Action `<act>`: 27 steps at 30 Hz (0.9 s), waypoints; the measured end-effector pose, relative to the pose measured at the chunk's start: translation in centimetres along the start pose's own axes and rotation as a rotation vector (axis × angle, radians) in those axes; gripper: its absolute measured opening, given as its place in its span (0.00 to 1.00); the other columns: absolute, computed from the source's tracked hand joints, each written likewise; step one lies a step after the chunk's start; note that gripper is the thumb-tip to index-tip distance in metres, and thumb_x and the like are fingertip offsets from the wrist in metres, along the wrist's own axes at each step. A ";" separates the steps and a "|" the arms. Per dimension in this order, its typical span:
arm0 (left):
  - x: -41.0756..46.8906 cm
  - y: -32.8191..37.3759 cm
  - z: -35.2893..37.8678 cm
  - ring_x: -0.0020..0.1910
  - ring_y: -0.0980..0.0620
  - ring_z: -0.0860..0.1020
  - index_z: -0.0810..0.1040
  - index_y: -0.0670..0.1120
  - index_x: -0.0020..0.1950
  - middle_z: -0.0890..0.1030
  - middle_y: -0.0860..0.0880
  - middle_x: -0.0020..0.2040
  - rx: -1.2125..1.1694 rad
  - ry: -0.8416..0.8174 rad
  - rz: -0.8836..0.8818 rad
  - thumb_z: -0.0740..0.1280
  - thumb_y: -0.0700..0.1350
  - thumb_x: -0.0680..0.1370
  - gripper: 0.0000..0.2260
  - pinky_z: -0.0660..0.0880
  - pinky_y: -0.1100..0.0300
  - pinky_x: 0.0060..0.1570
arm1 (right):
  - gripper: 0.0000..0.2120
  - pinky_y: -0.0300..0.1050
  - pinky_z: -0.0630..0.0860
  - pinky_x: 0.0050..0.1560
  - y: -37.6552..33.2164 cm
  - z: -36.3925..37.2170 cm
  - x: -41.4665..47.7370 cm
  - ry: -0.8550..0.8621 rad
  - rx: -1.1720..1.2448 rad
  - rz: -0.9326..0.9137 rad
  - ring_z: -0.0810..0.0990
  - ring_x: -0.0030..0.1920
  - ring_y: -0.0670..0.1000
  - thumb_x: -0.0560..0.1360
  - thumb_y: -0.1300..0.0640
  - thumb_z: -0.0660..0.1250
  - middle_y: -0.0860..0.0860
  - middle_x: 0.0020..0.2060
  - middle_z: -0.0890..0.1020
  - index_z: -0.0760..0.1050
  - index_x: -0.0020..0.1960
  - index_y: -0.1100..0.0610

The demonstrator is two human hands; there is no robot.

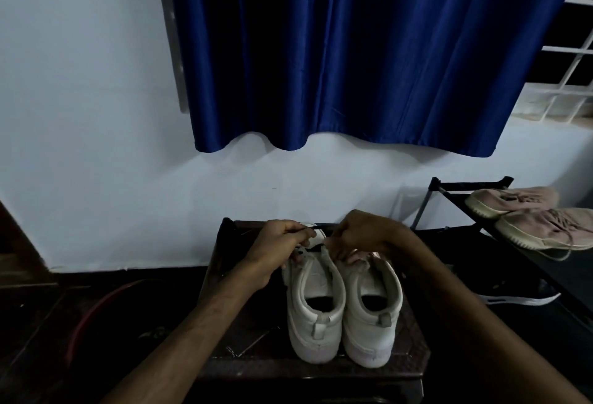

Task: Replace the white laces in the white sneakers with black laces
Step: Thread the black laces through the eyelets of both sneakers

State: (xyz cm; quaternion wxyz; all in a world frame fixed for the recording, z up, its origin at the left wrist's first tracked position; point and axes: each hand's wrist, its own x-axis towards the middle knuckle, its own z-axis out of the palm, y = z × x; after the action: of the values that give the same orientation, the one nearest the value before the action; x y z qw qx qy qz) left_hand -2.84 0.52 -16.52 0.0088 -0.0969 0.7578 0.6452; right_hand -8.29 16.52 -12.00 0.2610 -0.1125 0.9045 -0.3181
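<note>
I am looking down at a dark brown patterned surface [250,336], low and set against a white wall [96,147]. The room is dim. A deep blue curtain [353,50] hangs above, its wavy hem ending well above the surface. At the upper right, past the curtain's edge, a white window grille [574,73] shows black behind it. The floor [38,323] is dark, and a curved reddish shape [93,310] lies on it to the left, too dim for me to identify.

To the right stands a black shoe rack [449,186]. Its top shelf holds two pink sneakers [513,200] with cream soles, side by side. A black sneaker [513,294] with a white sole edge lies lower in the rack.

Two white high-top sneakers stand on the surface, touching each other, heels toward me and toes toward the wall: the left white sneaker [316,310] and the right white sneaker [372,317]. Both forearms reach in from the bottom edge and hide the front parts of the shoes.

The left hand [276,243] is over the front of the left white sneaker, fingers curled and pinching a black lace [324,226]. The lace runs in a short taut line across to the right hand [362,233], whose fingers are also curled, gripping its other end. I cannot tell which eyelets the lace passes through.
</note>
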 end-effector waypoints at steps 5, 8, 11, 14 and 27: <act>0.7 -0.2 0.5 0.24 0.55 0.72 0.83 0.43 0.46 0.81 0.48 0.37 -0.043 -0.007 -0.025 0.68 0.50 0.79 0.10 0.63 0.66 0.23 | 0.11 0.37 0.72 0.28 -1.3 0.3 -0.4 -0.063 -0.108 0.020 0.75 0.28 0.47 0.72 0.53 0.73 0.53 0.31 0.77 0.76 0.39 0.60; 0.7 -0.3 0.5 0.23 0.54 0.70 0.83 0.43 0.48 0.81 0.46 0.36 -0.064 -0.031 -0.024 0.64 0.46 0.81 0.10 0.61 0.67 0.22 | 0.10 0.36 0.69 0.26 -1.9 0.4 -0.6 -0.059 -0.165 0.025 0.73 0.26 0.47 0.73 0.58 0.70 0.52 0.29 0.76 0.74 0.35 0.58; 0.7 -0.5 0.5 0.22 0.55 0.69 0.82 0.44 0.51 0.81 0.46 0.35 -0.044 -0.028 -0.015 0.61 0.41 0.81 0.10 0.58 0.66 0.22 | 0.08 0.37 0.68 0.28 -1.4 0.3 -0.6 0.035 -0.286 -0.037 0.73 0.26 0.46 0.71 0.56 0.69 0.51 0.27 0.76 0.77 0.37 0.61; 0.6 -0.6 0.9 0.20 0.60 0.69 0.82 0.43 0.49 0.80 0.48 0.34 0.028 -0.013 0.000 0.61 0.38 0.80 0.09 0.59 0.68 0.20 | 0.08 0.36 0.69 0.27 0.1 0.1 -0.2 0.095 -0.182 -0.059 0.73 0.25 0.44 0.71 0.61 0.68 0.51 0.27 0.77 0.83 0.45 0.64; 1.6 -1.1 1.7 0.42 0.55 0.82 0.85 0.51 0.38 0.84 0.55 0.38 0.522 0.094 0.202 0.71 0.53 0.66 0.07 0.78 0.59 0.43 | 0.06 0.32 0.70 0.25 1.6 -0.6 -0.4 0.036 0.099 -0.053 0.72 0.21 0.40 0.73 0.69 0.68 0.50 0.25 0.78 0.82 0.48 0.65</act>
State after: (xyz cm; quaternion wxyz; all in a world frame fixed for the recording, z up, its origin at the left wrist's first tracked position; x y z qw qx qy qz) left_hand -4.39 1.81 -18.14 -0.0662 -0.0450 0.9036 0.4209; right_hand -8.38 18.22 -12.45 0.2416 -0.1175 0.8888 -0.3713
